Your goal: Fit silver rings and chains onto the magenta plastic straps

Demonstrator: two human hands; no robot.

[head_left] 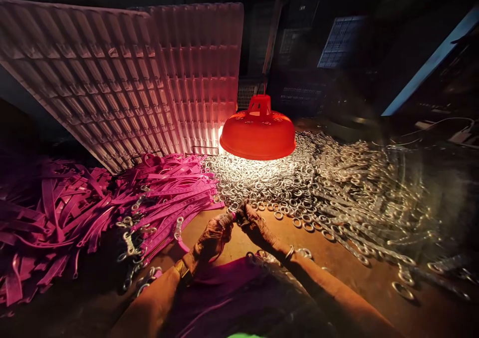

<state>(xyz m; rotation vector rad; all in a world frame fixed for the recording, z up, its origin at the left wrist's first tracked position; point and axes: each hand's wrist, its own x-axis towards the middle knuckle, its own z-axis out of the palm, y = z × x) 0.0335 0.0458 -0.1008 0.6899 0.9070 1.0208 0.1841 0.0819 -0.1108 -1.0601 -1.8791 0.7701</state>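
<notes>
My left hand (214, 237) is closed around a pink strap (182, 244), which loops out below the fist and has a metal clasp (179, 226) near it. A bit of pink shows between the hands, just above the tabletop. My right hand (257, 228) meets the left there, its dark fingertips pinched together; what they grip is too small and shaded to make out. Right beyond the fingers lies a heap of silver metal rings (258, 183). Pink straps (179, 193) with metal snap hooks (130, 245) lie to the left of my hands.
A red lamp shade (258, 133) hangs low beyond my hands. Ribbed translucent panels (202, 73) stand at the back left. More pink straps (48, 218) pile up at far left. Metal chains (370, 203) spread over the right side. Pink material (228, 288) lies between my forearms.
</notes>
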